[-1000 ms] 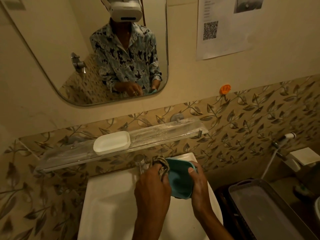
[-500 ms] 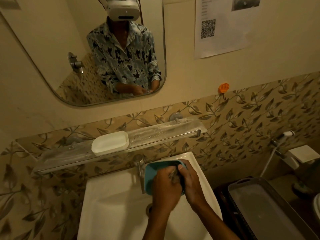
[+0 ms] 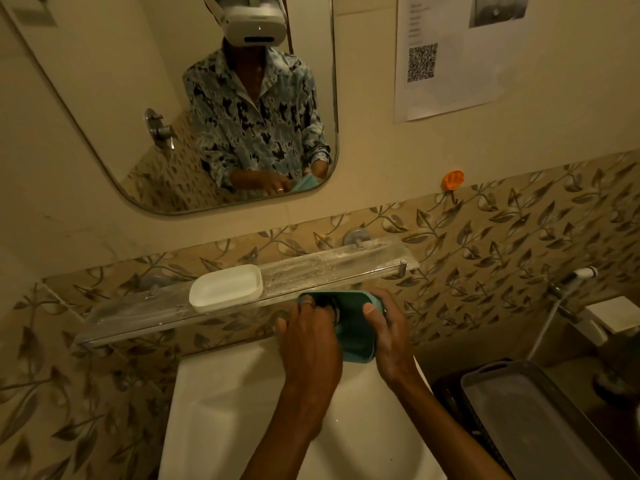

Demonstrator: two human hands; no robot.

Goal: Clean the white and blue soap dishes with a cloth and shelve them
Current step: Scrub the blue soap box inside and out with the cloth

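- Your right grip (image 3: pixel 391 337) grasps the blue soap dish (image 3: pixel 355 332) from its right side; the thumb lies over the near rim and the fingers wrap behind it.
- Your left grip (image 3: pixel 308 337) is curled down into the hollow of that dish; a dark bit of cloth (image 3: pixel 329 304) shows bunched under its fingers, pressed against the inside; a ring sits on one finger.
- The blue soap dish is held in the air above the back of the white sink (image 3: pixel 225 410), tilted so its hollow faces you; its upper edge overlaps the front edge of the glass shelf (image 3: pixel 138 310) in this view; you cannot tell whether it touches the shelf.
- The white soap dish (image 3: pixel 227 287) rests upright on the glass shelf, left of the middle, just beside your left fingers but apart from them.
- The shelf is fixed to the leaf-patterned tiles; its right half looks streaked and dusty.
- Above it hangs a mirror (image 3: pixel 104 98), which reflects a person in a patterned shirt with a white headset.
- A paper sheet (image 3: pixel 446 57) with a square code is stuck to the wall at the right; an orange hook (image 3: pixel 453 179) sits below it.
- A grey tray (image 3: pixel 519 410) stands at the right of the sink; a hand sprayer (image 3: pixel 585 271) hangs on the wall beyond.
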